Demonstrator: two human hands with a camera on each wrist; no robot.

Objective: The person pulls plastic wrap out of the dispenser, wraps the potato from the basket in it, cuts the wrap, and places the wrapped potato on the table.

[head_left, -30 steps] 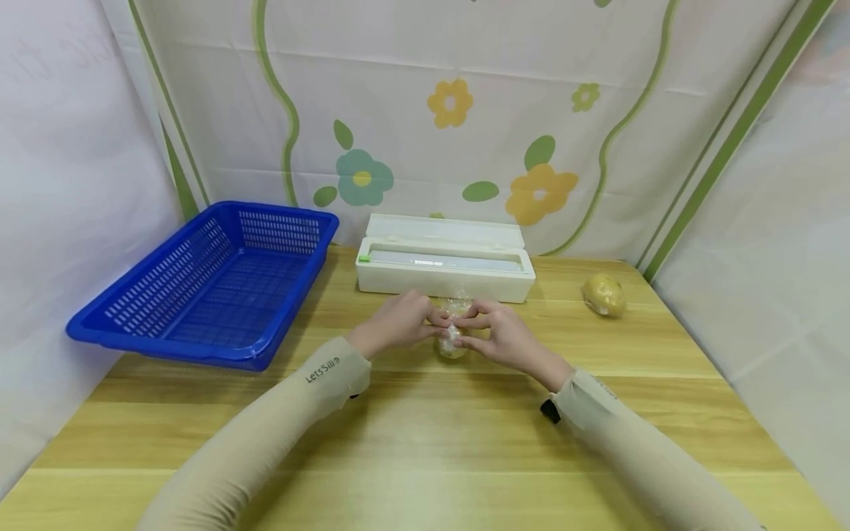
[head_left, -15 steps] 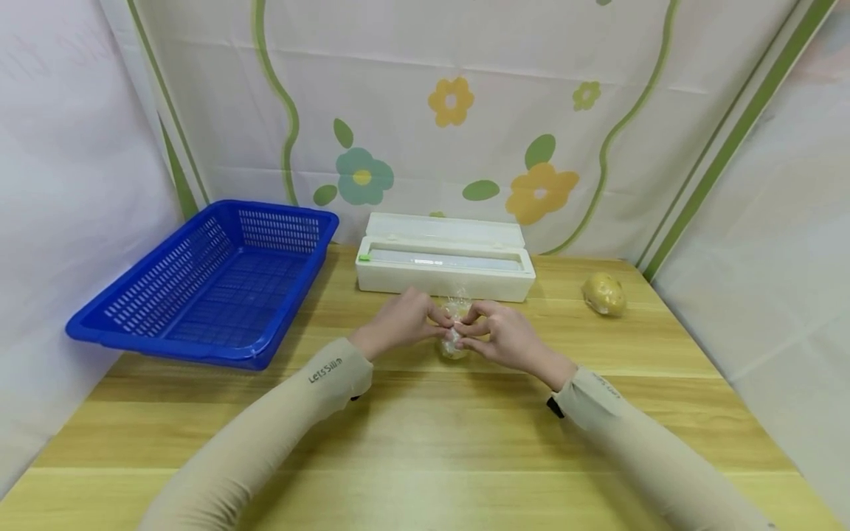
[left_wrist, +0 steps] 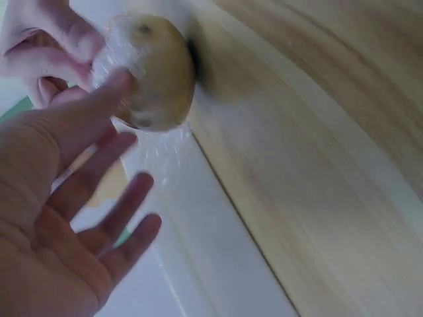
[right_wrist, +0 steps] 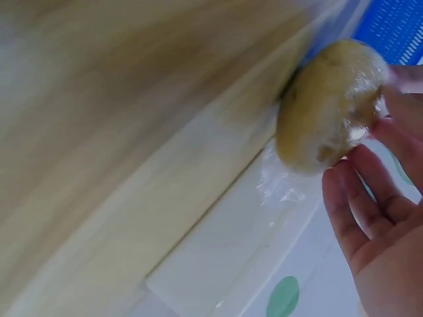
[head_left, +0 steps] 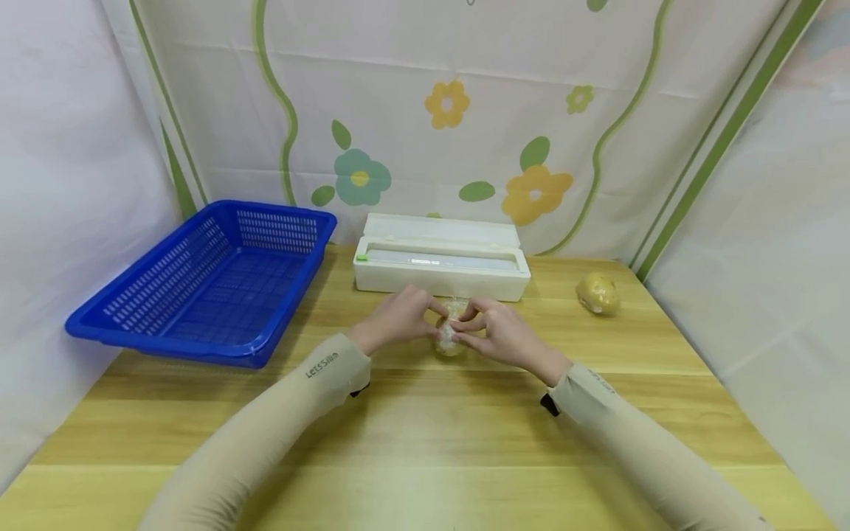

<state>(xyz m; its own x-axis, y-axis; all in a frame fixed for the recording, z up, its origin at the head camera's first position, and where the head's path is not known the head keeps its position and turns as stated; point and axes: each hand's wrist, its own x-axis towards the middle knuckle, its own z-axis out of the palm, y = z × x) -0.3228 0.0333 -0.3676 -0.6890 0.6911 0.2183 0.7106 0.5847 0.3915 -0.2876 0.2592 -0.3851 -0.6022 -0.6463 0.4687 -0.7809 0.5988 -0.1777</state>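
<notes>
A potato (right_wrist: 317,105) in clear cling film (head_left: 448,333) rests on the table between the two hands, before a white box. My left hand (head_left: 397,319) has its thumb on the film at the potato's top, the index finger close by. In the left wrist view the other fingers of that left hand (left_wrist: 73,205) are spread. My right hand (head_left: 501,332) pinches the gathered film between thumb and fingers. A loose crinkled end of film (right_wrist: 281,181) sticks out from the potato toward the box. The fingers partly cover the potato in the head view.
The white cling film box (head_left: 441,280) stands at the back with its lid raised and a green slider at its left end. A blue plastic basket (head_left: 166,344) is at the left. Another film-wrapped potato (head_left: 598,293) lies at the right on the wooden table (head_left: 425,442).
My left thumb and index finger have parted a little and shifted on the film. The loose film standing up behind the potato is lower. The right hand keeps its pinch.
</notes>
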